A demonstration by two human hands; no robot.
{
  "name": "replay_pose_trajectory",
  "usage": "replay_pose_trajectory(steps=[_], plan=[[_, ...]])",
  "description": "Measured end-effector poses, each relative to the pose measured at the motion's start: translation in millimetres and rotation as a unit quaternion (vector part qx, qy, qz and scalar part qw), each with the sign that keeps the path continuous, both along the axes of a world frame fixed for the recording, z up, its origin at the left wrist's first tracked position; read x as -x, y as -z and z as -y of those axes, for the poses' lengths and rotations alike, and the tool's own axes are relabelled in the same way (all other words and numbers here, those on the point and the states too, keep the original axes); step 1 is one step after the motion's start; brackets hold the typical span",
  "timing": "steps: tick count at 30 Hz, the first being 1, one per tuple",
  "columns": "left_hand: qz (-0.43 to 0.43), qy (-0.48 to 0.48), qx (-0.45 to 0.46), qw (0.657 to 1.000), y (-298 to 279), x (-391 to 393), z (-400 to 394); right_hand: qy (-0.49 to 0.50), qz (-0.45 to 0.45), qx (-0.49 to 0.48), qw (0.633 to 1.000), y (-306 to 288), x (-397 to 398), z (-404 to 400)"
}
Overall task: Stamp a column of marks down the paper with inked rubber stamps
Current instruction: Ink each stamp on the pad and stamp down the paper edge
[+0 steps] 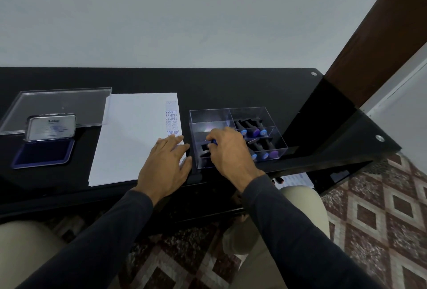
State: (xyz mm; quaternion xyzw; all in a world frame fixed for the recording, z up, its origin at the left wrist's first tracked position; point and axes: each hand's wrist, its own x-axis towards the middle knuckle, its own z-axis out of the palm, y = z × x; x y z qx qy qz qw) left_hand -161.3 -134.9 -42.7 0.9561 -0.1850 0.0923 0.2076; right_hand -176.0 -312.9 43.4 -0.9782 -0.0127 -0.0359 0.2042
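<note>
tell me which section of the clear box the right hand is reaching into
The front-left section of the clear box, nearest the paper. The right hand reaches in there; the two right-hand sections hold rows of stamps, untouched.

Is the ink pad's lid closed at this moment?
No, the ink pad sits open at the left of the table, its lid tilted up and the dark pad surface exposed.

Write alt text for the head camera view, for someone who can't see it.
A person's right hand reaches into a clear divided box of rubber stamps and grips a stamp, while the left hand rests flat on white paper. A column of blue marks runs down the paper's right edge; an open ink pad sits at left.
</note>
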Motion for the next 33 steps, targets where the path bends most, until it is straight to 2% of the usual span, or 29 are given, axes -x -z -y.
replay_pose_trajectory(steps=[8, 15, 23, 28, 33], plan=[[-0.033, -0.002, 0.049, 0.998, -7, -1, -1, -0.011, 0.036, 0.006, 0.999, -4, 3, -4], [-0.037, -0.035, 0.092, 0.994, -24, -3, -20, -0.013, 0.139, -0.018, 0.990, -28, 2, -28], [-0.005, -0.096, 0.078, 0.992, -36, -2, -81, -0.077, 0.140, -0.088, 0.983, -37, -6, -91], [0.011, -0.142, 0.060, 0.988, -38, 7, -133, -0.119, 0.103, -0.082, 0.984, -34, -14, -139], [0.016, -0.197, 0.062, 0.978, -39, 17, -178, -0.164, 0.108, -0.089, 0.976, -27, -23, -186]])
